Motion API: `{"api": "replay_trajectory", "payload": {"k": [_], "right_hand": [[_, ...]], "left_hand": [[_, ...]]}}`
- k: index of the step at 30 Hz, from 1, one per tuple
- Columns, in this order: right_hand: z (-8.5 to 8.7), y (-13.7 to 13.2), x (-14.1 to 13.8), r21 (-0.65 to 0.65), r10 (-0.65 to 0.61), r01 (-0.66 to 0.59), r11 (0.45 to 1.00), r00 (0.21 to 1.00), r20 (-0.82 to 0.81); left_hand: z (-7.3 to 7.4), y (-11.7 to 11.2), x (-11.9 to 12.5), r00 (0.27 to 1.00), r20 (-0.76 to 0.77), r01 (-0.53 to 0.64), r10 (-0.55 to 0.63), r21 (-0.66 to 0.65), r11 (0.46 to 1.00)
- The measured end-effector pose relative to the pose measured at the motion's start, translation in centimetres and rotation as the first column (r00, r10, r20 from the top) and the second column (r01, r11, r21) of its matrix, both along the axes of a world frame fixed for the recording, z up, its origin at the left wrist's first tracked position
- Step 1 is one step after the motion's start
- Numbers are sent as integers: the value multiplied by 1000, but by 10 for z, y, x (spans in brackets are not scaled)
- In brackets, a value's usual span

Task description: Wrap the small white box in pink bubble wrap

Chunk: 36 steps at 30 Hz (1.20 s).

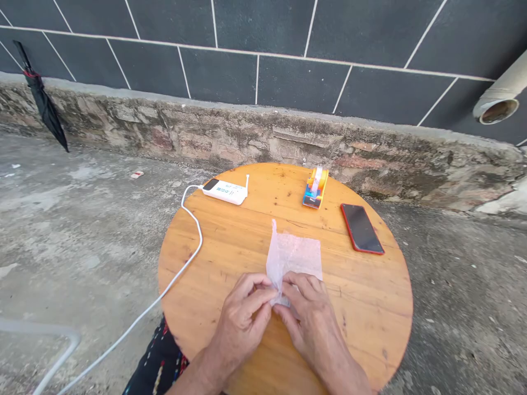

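A thin, pinkish-white translucent sheet (302,249) lies on the round wooden table (230,241), with its left side folded or gathered upward into a point. My left hand (247,310) pinches the near left edge of this sheet between thumb and fingers. Close beside it, my right hand (307,307) grips the same near edge, its fingers bent over the material. The fingertips of both hands almost meet there and cover part of the near edge.
Toward the table's back stand a yellow and blue tape dispenser (315,188) and a white device (225,191) with a white cable (193,255) running off left. A red-edged phone (362,229) lies at right. A folded black umbrella (46,101) leans against the wall.
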State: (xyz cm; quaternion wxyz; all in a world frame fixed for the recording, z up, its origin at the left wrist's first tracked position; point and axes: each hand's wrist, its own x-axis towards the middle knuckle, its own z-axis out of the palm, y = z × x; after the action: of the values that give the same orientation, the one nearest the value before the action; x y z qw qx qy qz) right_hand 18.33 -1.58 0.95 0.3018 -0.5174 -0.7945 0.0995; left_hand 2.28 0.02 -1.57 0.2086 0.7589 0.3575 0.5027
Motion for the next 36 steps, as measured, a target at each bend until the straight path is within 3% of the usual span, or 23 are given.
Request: {"api": "replay_trajectory", "payload": {"k": [4,11,19,22,25,28,31,34,36], "right_hand": [[-1,1,4,-74,-35,29,997,996,-78],[-2,0,5,-112,-50,42,993,997,-62],[-3,0,4,-28,-21,20,999,1000,-12],[3,-7,15,-35,-14,14,999,1000,-11],[7,-23,38,-81,-124,118,990,989,-79],[5,-42,60,-282,-310,247,927,928,-209],[-3,-56,69,-515,-488,279,811,808,-329],[-9,-59,63,-664,-602,218,715,674,-427],[-10,-55,57,-720,-618,126,682,626,-476]], "left_hand": [[1,4,-2,994,-86,70,-69,15,997],[10,5,-10,954,-212,222,-212,23,975],[23,8,-12,915,-303,281,-266,6,960],[25,13,-11,909,-306,304,-284,19,952],[25,16,-10,911,-308,302,-276,39,953],[23,18,-11,906,-316,311,-284,40,950],[22,19,-12,902,-318,322,-294,38,946],[21,21,-12,903,-309,328,-298,50,943],[20,21,-13,903,-304,335,-304,56,941]]}}
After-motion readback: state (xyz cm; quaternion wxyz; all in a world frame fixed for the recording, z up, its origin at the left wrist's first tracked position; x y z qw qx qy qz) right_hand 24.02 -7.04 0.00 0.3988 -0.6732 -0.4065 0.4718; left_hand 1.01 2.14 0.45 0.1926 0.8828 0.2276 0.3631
